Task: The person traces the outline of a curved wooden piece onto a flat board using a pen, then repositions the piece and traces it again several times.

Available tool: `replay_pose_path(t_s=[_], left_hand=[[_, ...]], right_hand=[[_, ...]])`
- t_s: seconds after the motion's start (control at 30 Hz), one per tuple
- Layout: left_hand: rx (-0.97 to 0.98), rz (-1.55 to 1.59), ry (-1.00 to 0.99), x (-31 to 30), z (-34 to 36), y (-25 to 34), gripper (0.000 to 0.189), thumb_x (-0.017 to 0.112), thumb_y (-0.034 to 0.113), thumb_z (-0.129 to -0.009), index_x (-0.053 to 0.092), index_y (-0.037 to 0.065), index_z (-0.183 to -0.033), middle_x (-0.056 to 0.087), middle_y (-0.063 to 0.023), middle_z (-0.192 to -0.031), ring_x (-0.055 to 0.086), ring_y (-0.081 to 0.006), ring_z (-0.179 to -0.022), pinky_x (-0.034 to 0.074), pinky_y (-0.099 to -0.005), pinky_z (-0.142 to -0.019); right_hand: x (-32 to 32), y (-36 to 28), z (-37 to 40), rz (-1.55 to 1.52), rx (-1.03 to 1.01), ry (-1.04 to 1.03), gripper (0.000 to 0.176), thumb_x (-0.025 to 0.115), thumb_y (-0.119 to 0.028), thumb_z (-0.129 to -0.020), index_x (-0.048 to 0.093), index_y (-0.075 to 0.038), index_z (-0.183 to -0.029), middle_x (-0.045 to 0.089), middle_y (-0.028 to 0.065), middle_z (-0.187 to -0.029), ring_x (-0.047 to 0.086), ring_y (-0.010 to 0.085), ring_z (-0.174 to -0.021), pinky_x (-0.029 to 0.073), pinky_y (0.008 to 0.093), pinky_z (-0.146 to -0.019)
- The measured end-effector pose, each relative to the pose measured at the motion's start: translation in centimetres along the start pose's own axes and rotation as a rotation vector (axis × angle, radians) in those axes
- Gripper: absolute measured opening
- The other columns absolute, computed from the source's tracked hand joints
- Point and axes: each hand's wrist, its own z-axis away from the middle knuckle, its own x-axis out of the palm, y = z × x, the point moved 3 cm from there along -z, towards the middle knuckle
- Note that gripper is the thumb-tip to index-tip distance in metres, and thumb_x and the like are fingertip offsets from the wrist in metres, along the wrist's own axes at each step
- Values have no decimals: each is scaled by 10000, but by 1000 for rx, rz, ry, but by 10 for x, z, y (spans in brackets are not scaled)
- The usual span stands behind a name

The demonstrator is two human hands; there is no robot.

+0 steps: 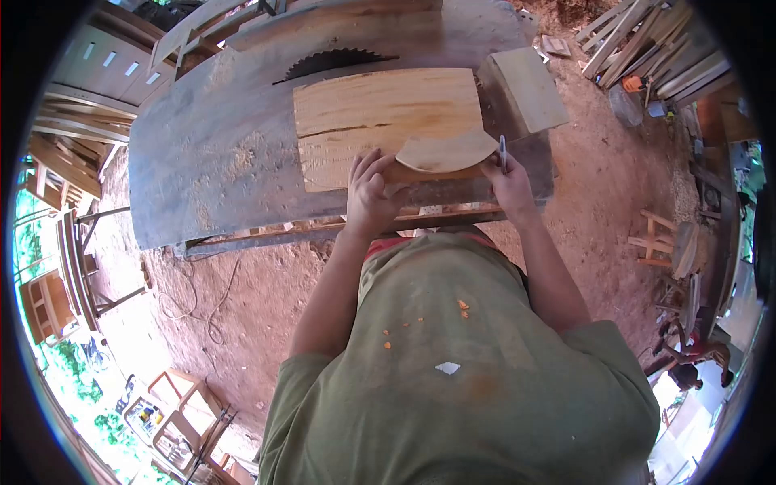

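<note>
A wide wooden board point(388, 101) with a dark crack on its left side lies flat on the saw table point(194, 174). Over its near right part sits a thin, curved wooden piece point(447, 152), shaped like a fan segment. My left hand point(370, 194) rests at the board's near edge, fingers apart, fingertips beside the curved piece's left end. At the right end of that piece is my right hand point(512, 187), closed around a slim, pale pen point(503, 151) that points upward. The fingertips of that hand are right at the piece's corner.
A toothed circular saw blade point(335, 65) rises from the table just beyond the board. Another pale wood block point(529, 89) lies at the table's right end. Stacked timber point(655, 44) stands far right; a person point(691, 356) is low at the right edge.
</note>
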Motion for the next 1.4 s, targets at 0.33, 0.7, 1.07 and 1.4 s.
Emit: replay_pose_path(t_s=[0.33, 0.7, 1.07, 1.4], left_hand=[[7, 70, 134, 6, 1, 0, 516, 971, 159, -643, 673, 27, -1044, 728, -126, -1232, 657, -415, -1226, 456, -603, -1093], [0, -198, 252, 33, 3, 7, 711, 1014, 302, -576, 633, 100, -1142, 644, -123, -1193, 618, -412, -1176, 437, -589, -1041], [-76, -136, 277, 32, -7, 25, 533, 992, 238, -592, 683, 85, -999, 625, -117, -1101, 598, -415, -1161, 443, -575, -997], [-24, -197, 294, 29, -5, 29, 535, 992, 269, -601, 710, 87, -1017, 635, -102, -1108, 593, -394, -1158, 456, -556, -986]], right_hand=[[9, 35, 4, -47, -331, 106, 323, 789, -84, -947, 704, -55, -1258, 590, -83, -968, 500, 6, -759, 429, 216, -656], [22, 23, 10, 186, -613, 238, 438, 832, -93, -918, 688, -51, -1329, 638, -32, -1059, 568, 41, -883, 504, 247, -808], [39, 42, 0, -591, -371, 112, 423, 840, -99, -934, 681, 6, -1312, 698, 22, -1130, 623, 78, -974, 538, 256, -877], [31, 13, 15, -358, -306, 136, 340, 793, -89, -951, 726, -12, -1276, 729, -16, -989, 632, 52, -878, 524, 241, -830]])
